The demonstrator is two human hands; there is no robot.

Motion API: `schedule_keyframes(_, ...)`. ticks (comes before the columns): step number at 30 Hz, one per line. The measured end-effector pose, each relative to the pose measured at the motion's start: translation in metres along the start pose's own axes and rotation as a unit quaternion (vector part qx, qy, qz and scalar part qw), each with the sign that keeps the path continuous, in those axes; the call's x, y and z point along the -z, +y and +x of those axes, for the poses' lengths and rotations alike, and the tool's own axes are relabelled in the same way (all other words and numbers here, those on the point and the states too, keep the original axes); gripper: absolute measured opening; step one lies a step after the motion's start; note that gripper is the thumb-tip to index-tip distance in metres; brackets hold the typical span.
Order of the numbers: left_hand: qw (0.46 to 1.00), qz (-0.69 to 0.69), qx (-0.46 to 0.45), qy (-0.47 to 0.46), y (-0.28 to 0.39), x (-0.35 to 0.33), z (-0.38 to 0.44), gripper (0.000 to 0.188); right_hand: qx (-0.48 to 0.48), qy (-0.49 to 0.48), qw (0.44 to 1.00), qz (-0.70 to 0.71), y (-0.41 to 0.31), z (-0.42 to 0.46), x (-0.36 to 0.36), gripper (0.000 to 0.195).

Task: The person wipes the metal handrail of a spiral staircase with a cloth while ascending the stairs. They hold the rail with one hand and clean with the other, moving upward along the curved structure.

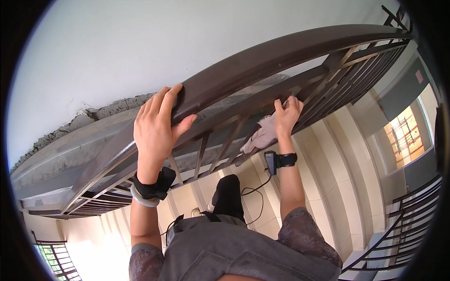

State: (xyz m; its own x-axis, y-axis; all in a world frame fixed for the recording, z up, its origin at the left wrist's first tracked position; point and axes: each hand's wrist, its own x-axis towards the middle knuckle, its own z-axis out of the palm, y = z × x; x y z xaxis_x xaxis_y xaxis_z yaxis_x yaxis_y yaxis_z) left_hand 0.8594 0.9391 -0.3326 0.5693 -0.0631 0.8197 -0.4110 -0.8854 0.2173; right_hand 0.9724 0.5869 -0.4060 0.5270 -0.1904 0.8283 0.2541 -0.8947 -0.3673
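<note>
My left hand [157, 121] grips the wide dark brown handrail [260, 58] of a stair railing, its fingers over the top and its thumb along the near side. My right hand [289, 114] pinches a crumpled whitish cloth [262, 133] at the lower rail [253, 102], just above the slanted balusters [230, 138]. Part of the cloth hangs down below the fist over the bars. The fingertips of that hand are partly hidden against the dark metal.
Beige tiled stairs [320, 154] curve down at the right, past a barred window [404, 137]. A loose black cable [263, 200] hangs from the right wrist's device [271, 163]. Behind the railing, rough broken concrete [84, 117] edges the white wall [116, 52]. Another railing [404, 228] stands at lower right.
</note>
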Motion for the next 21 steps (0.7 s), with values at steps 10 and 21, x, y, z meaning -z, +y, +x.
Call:
schedule_keyframes(10,1.0,0.003,-0.003,0.004,-0.002,-0.002,0.001,0.065,-0.205,-0.287,0.885,0.303,0.088,-0.104,-0.036,0.065)
schedule_keyframes(21,1.0,0.012,0.011,-0.004,-0.005,-0.001,-0.004,0.067,-0.399,-0.057,0.64,0.654,0.026,-0.043,0.083,0.04)
